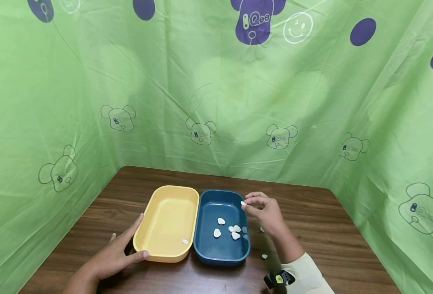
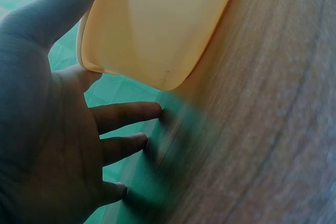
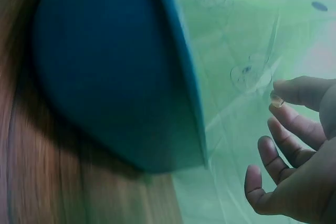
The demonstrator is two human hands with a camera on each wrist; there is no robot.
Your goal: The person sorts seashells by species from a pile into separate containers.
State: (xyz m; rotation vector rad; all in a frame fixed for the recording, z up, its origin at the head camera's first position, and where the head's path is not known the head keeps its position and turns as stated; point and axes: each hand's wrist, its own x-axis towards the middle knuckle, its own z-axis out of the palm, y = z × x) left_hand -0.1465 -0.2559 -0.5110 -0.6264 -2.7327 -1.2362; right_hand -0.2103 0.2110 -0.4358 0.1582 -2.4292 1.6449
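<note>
My right hand (image 1: 267,210) pinches a small white piece (image 1: 243,203) between thumb and forefinger, over the right rim of the blue tray (image 1: 221,259); the right wrist view shows the piece (image 3: 276,99) at the fingertips (image 3: 281,85). Several white pieces (image 1: 217,233) lie in the blue tray. To its left stands the yellow tray (image 1: 168,259) with one whitish piece (image 1: 185,241) near its lower right corner. My left hand (image 1: 115,253) touches the yellow tray's lower left corner, thumb at the near rim; in the left wrist view its other fingers (image 2: 123,116) are spread.
Two white pieces, one (image 1: 264,257) nearer and one (image 1: 262,229) beside my right forearm, lie on the brown wooden table (image 1: 311,220) right of the blue tray. A green curtain (image 1: 216,94) with printed bear figures surrounds the table's back and sides.
</note>
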